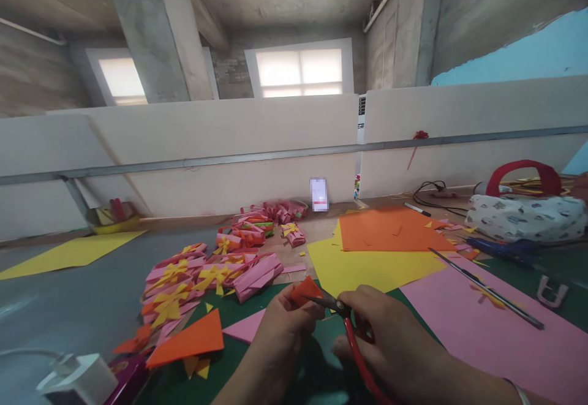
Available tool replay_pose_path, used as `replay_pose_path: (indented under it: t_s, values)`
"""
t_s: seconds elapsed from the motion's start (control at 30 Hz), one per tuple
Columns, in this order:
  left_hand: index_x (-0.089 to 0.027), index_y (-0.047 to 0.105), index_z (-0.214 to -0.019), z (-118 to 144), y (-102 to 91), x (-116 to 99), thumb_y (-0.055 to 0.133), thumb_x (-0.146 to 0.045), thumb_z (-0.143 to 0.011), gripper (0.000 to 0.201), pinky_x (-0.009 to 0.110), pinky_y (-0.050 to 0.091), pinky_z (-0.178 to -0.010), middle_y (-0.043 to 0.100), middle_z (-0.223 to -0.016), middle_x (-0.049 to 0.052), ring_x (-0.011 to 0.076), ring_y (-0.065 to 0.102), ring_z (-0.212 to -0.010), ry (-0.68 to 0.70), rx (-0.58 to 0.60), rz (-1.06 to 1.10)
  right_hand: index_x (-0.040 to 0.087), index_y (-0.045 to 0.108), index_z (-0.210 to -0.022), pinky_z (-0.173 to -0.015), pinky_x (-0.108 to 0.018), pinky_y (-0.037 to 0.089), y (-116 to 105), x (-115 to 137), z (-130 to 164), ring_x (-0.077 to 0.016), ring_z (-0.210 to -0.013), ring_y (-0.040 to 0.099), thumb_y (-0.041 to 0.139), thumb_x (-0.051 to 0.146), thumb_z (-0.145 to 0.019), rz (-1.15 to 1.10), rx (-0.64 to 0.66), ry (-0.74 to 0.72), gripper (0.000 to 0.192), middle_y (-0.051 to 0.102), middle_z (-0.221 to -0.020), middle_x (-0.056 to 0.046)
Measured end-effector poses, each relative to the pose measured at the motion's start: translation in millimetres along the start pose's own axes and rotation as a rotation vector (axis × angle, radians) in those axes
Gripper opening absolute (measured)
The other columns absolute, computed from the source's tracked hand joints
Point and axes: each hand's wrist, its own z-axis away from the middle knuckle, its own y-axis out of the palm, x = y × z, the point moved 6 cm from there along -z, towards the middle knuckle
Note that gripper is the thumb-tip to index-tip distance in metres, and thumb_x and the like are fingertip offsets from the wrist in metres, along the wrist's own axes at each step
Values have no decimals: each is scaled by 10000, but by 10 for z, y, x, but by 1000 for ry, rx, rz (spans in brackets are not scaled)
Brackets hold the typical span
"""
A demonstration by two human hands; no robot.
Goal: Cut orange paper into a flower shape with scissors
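My left hand (pixel 287 325) pinches a small folded piece of orange paper (pixel 305 291) in front of me. My right hand (pixel 383 325) is closed around red-handled scissors (pixel 356 350). Their dark blades point left and reach the edge of the orange piece; whether they cut into it I cannot tell. Beneath my hands is a green cutting mat (pixel 316 368). Left of my left hand lie a larger orange paper triangle (pixel 195 339) and a pink paper piece (pixel 245 326). Beyond them are several pink folded paper shapes (pixel 258 275) with yellow bow-like cutouts (pixel 169 306).
Yellow (pixel 367 267), orange (pixel 390 228) and pink paper sheets (pixel 505 337) overlap to the right. A metal ruler-like strip (pixel 491 291) lies across the pink one. Farther right are a blue glue gun (pixel 500 249) and a patterned pouch (pixel 523 218). A white charger (pixel 78 382) stands front left.
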Motion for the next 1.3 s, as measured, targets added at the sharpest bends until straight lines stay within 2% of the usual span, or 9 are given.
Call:
replay_pose_path:
  t_s: [0.1, 0.37, 0.57, 0.77, 1.0, 1.17, 1.3]
  values:
    - [-154, 596, -729, 6, 13, 4, 662, -38, -598, 187, 169, 237, -500, 525, -574, -52, 42, 345, -496, -39, 6, 13, 205, 603, -841, -583, -251, 321, 3, 14, -7, -154, -695, 501, 670, 277, -715, 21, -10, -4, 160, 584, -805, -9]
    - [-151, 617, -757, 15, -8, -9, 717, -70, -606, 197, 159, 253, -491, 535, -592, -50, 37, 360, -491, -41, 17, 16, 190, 575, -758, -554, -230, 291, -7, 26, -4, -135, -652, 486, 692, 276, -718, 60, -39, -10, 151, 600, -744, 10]
    - [-146, 627, -777, 16, 0, -17, 761, -115, -593, 230, 184, 368, -592, 634, -708, 23, 111, 549, -671, -23, 28, 6, 185, 560, -715, -538, -221, 284, -22, 21, -6, -125, -618, 494, 708, 314, -721, 64, -49, -24, 197, 612, -707, 20]
    - [-153, 633, -742, 7, -20, -3, 793, -154, -564, 239, 165, 327, -538, 587, -620, -16, 74, 485, -572, -28, -2, -8, 184, 565, -695, -525, -210, 285, -19, 6, 2, -117, -588, 491, 713, 351, -726, 84, -65, -54, 226, 635, -690, 21]
    - [-166, 620, -777, 14, -21, -11, 778, -194, -612, 230, 174, 332, -569, 593, -656, -16, 86, 503, -621, -50, 7, -44, 184, 571, -693, -531, -205, 300, -30, -3, -7, -123, -598, 525, 695, 365, -750, 88, -81, -88, 226, 656, -700, 13]
    - [-166, 613, -751, 9, 16, -42, 783, -205, -607, 227, 178, 313, -556, 570, -628, -25, 78, 466, -589, -9, 43, -42, 188, 581, -685, -518, -205, 287, -45, -4, -11, -120, -571, 519, 687, 397, -754, 125, -88, -92, 244, 635, -647, 20]
    - [-170, 624, -768, 29, -2, -28, 792, -217, -602, 242, 180, 298, -551, 583, -644, -22, 76, 450, -583, -38, 20, -55, 193, 591, -686, -518, -207, 288, -59, -16, -12, -122, -567, 524, 690, 415, -747, 139, -82, -91, 251, 636, -636, 24]
